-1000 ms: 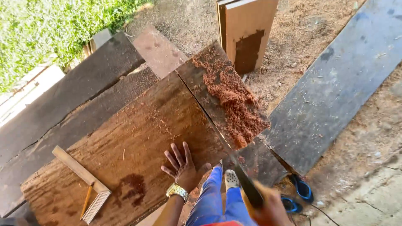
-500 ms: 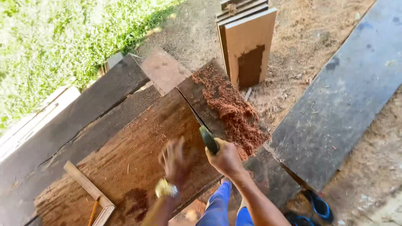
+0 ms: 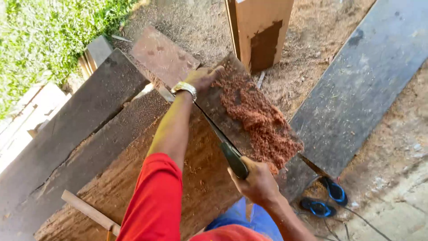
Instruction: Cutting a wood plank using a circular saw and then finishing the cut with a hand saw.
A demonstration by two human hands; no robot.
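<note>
Head view: left hand (image 3: 203,78) has reached forward across the plank (image 3: 111,178).

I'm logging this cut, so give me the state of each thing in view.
Handsaw: blade set in the cut.
Right hand: gripping the saw's handle.
Left hand: pressed on the board's far end.
Board: partly sawn, flat.
Sawdust: heaped beside the cut.
Sandals: lying on the ground.

The right hand (image 3: 258,183) has a closed grip on the dark handle of a handsaw (image 3: 223,143), its blade lying in a cut through the brown board (image 3: 133,178). The left hand (image 3: 203,78) rests at the board's far edge, beside a heap of reddish sawdust (image 3: 263,125).
</note>
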